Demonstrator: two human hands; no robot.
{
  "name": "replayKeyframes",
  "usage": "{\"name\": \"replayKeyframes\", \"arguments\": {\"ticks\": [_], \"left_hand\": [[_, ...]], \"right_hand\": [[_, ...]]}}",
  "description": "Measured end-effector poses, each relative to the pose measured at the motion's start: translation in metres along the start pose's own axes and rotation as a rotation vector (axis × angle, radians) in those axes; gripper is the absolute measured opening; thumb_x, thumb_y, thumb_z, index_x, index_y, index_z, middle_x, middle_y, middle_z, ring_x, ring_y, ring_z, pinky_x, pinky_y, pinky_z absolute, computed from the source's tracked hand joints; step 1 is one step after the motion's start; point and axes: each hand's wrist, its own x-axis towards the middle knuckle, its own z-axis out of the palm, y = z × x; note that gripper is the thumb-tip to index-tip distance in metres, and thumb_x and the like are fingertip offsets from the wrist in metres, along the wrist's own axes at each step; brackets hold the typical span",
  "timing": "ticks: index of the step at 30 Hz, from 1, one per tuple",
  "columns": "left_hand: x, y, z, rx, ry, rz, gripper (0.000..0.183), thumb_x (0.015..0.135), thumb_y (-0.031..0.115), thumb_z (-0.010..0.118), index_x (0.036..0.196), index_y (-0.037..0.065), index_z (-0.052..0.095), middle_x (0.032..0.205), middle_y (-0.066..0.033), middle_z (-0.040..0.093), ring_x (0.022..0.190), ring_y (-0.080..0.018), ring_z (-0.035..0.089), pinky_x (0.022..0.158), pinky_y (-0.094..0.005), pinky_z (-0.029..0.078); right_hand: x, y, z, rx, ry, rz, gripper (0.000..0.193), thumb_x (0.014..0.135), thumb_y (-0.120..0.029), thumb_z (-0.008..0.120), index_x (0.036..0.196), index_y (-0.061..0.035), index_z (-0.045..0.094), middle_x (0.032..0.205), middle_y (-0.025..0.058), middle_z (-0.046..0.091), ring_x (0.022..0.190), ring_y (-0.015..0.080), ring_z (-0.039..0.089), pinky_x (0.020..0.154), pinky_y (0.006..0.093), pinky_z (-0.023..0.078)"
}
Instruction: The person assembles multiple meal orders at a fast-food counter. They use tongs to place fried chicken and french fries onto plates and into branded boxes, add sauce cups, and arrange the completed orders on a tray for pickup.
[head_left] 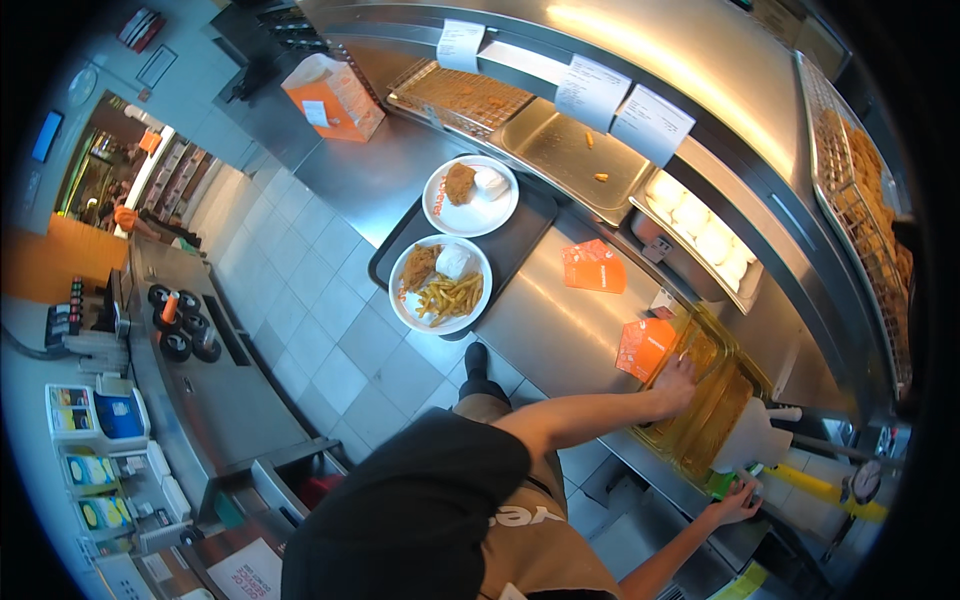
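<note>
My left hand reaches over an amber pan, its fingers drawn together; what they hold, if anything, I cannot make out. Beside those fingers lies an orange carton, and a second orange carton lies farther left on the steel counter. Lower right, my right hand has its fingers curled at a small green item by the pan's near end. Just above it is a white scoop-like piece. Two white plates stand on a dark tray: the far plate and the near plate, which bears fries.
Steel pans line the shelf, one pan with a few fries and one tray of white round pieces. Paper slips hang above. An orange-and-white bag stands far left. A wire basket of fried food is at the right.
</note>
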Motion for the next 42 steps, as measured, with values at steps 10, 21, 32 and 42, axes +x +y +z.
{"name": "replayKeyframes", "arguments": {"ticks": [10,21,32,42], "left_hand": [[-0.005,0.023,0.024,-0.018,0.103,-0.111,0.032,0.085,0.032,0.060,0.102,0.010,0.075,0.128,-0.0150,0.052,0.127,-0.0323,0.038,0.100,-0.0491,0.031],[-0.336,-0.194,-0.190,-0.494,0.254,-0.511,0.031,0.091,0.025,0.067,0.112,0.005,0.059,0.109,-0.0141,0.062,0.098,-0.0332,0.064,0.083,-0.0429,0.053],[-0.432,-0.307,-0.191,0.049,-0.217,-0.742,0.061,0.082,0.027,0.073,0.133,0.006,0.048,0.103,-0.0117,0.062,0.097,-0.0289,0.065,0.073,-0.0417,0.056],[-0.460,-0.394,-0.283,-0.068,-0.272,-0.511,0.055,0.080,0.028,0.075,0.130,0.015,0.057,0.101,-0.0058,0.065,0.089,-0.0268,0.066,0.071,-0.0406,0.054]], "right_hand": [[-0.091,0.015,-0.053,-0.263,-0.091,-0.206,0.045,0.092,-0.004,0.060,0.134,-0.0050,0.047,0.120,0.0103,0.053,0.082,0.0156,0.055,0.058,0.0261,0.043],[-0.232,0.004,0.006,-0.165,-0.766,-0.313,0.031,0.091,0.007,0.050,0.121,-0.0006,0.051,0.108,0.0079,0.053,0.083,0.0125,0.051,0.071,0.0241,0.042],[-0.387,0.005,0.138,-0.155,-1.166,-0.234,0.023,0.085,0.009,0.053,0.106,-0.0006,0.058,0.095,0.0042,0.057,0.072,0.0073,0.052,0.062,0.0217,0.042],[-0.486,0.025,0.163,-0.307,-1.163,-0.155,0.017,0.087,0.004,0.057,0.101,-0.0029,0.062,0.087,0.0025,0.060,0.065,0.0068,0.051,0.059,0.0212,0.043]]}}
